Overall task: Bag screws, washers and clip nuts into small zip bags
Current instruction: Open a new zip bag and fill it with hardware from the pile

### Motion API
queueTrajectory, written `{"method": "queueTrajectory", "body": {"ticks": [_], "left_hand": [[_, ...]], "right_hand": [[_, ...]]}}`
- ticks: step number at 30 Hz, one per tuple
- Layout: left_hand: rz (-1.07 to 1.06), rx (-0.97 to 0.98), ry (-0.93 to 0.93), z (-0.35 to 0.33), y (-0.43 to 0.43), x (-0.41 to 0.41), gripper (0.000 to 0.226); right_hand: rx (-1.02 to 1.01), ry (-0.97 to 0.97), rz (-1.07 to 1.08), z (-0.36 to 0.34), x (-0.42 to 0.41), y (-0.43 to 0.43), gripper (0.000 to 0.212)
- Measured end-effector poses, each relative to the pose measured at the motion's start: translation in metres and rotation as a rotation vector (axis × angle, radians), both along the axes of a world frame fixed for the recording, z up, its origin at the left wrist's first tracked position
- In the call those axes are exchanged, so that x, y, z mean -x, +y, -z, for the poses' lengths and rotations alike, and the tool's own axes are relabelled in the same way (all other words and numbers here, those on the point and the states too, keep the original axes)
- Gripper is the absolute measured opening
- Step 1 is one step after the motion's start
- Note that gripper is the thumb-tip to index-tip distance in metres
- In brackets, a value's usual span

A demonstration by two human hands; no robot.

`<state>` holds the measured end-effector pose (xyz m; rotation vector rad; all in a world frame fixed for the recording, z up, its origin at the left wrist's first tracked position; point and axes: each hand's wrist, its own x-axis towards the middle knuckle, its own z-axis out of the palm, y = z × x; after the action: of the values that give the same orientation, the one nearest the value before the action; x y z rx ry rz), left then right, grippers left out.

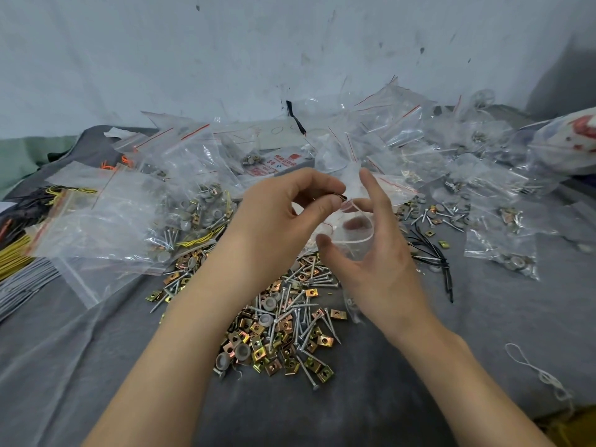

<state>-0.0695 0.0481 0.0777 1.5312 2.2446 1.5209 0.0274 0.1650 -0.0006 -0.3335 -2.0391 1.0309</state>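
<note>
My right hand (371,250) holds a small clear zip bag (353,230) with its mouth open, thumb at the near rim and fingers behind it. My left hand (283,217) pinches a small dark piece, apparently a clip nut (341,197), between thumb and forefinger right at the bag's mouth. Under both hands lies a loose pile of brass clip nuts (283,337), silver screws (303,324) and grey washers (242,350) on the grey cloth (419,366).
Heaps of clear zip bags, some filled, cover the back: left (106,221), middle (387,130) and right (500,246). Yellow ties (13,256) lie far left, black cable ties (432,256) right of the pile, a white string (541,375) near the right front.
</note>
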Motion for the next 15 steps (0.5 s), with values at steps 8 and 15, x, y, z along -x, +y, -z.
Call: {"method": "queueTrajectory", "body": {"ticks": [8, 15], "left_hand": [[0.010, 0.075, 0.097, -0.002, 0.002, -0.002, 0.020], [-0.120, 0.043, 0.015, 0.005, -0.005, 0.019, 0.018]], "right_hand": [[0.016, -0.008, -0.035, -0.001, 0.000, 0.001, 0.086], [0.054, -0.013, -0.004, 0.004, 0.000, 0.005, 0.087]]}}
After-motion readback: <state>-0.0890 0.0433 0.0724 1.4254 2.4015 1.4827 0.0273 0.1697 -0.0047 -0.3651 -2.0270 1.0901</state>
